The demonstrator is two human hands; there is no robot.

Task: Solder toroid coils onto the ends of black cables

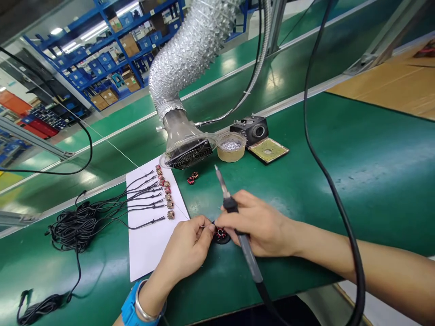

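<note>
My right hand (254,224) grips a black-handled soldering iron (238,222) like a pen, with its metal tip (216,168) pointing away from me and touching nothing. My left hand (185,253) pinches a thin lead at the edge of a dark toroid coil with red windings (220,234), which lies on the green mat (299,181). The fingers of both hands nearly meet over the coil and hide part of it. Beside my left hand lies a white paper sheet (146,244) holding several black cables (142,203) that end in copper-coloured terminals (170,215).
Two more toroid coils (192,178) lie beyond my hands. Further back stand a fume extractor hood (190,154) on a silver duct (183,59), a tub of solder paste (231,147), and a square sponge pad (268,150). A black cable bundle (76,226) lies left; the iron's cord (333,190) runs right.
</note>
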